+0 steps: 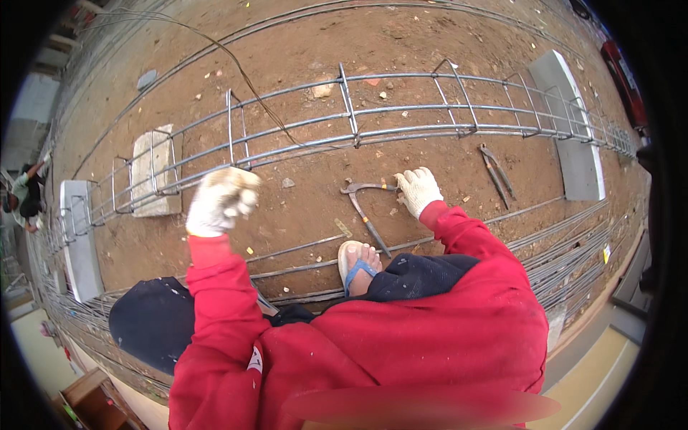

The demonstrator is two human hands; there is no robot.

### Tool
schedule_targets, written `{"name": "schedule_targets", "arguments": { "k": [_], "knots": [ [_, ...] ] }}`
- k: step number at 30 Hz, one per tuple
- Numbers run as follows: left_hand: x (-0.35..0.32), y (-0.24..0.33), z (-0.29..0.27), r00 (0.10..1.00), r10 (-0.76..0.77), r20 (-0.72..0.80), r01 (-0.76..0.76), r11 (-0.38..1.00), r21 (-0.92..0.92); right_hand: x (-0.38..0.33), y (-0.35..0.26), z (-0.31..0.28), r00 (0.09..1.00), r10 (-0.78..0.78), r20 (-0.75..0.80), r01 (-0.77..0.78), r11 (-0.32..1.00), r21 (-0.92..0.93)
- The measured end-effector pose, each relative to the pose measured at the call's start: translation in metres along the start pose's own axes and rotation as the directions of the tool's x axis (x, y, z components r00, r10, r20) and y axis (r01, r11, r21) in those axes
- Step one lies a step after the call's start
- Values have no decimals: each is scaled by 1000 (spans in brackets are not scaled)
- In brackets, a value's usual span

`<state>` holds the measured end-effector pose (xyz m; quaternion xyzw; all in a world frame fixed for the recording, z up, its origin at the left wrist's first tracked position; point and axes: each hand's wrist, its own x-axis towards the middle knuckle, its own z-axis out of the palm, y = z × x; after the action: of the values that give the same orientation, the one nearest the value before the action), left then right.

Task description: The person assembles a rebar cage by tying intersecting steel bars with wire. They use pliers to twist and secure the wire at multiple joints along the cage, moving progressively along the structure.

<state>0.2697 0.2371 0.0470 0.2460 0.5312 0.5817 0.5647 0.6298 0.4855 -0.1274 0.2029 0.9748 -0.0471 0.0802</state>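
Note:
My right hand (418, 190), in a white work glove, reaches down to the dirt and touches one handle of a pair of steel pincers (364, 208) lying open on the ground. Whether the fingers close around the handle is hidden. My left hand (219, 201), also gloved, is raised and blurred, fingers curled into a loose fist with nothing visible in it. It hovers just in front of a long rebar cage (351, 118) that lies across the dirt. My foot in a blue-strapped sandal (357, 266) stands on loose rods.
A second pair of pincers (496, 170) lies to the right. Concrete blocks (154, 172), (573, 122) prop the cage. Loose steel rods (573, 251) lie along the near side. A thin wire (244, 79) trails across the dirt. Another person (27, 197) is at far left.

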Motion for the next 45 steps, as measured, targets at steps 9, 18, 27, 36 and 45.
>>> {"name": "schedule_targets", "arguments": {
  "k": [9, 18, 27, 36, 45],
  "knots": [
    [53, -145, 78, 896, -441, 62, 305, 709, 636, -29, -56, -8, 921, 255, 295, -307, 940, 149],
    [93, -180, 88, 763, -529, 372, 52, 624, 780, -27, -95, -157, 828, 336, 449, -393, 919, 37],
    [75, -119, 281, 807, 235, 542, 420, 419, -805, 5, -113, -420, 817, 450, 361, -277, 855, -438],
    [85, -29, 264, 983, 35, 181, 172, 166, -971, 122, -140, -438, 851, 208, 481, 153, 779, -608],
    [83, -36, 262, 989, 47, 142, 138, 88, -987, 159, -142, -432, 677, 341, 652, 298, 684, -666]
  ]
}}
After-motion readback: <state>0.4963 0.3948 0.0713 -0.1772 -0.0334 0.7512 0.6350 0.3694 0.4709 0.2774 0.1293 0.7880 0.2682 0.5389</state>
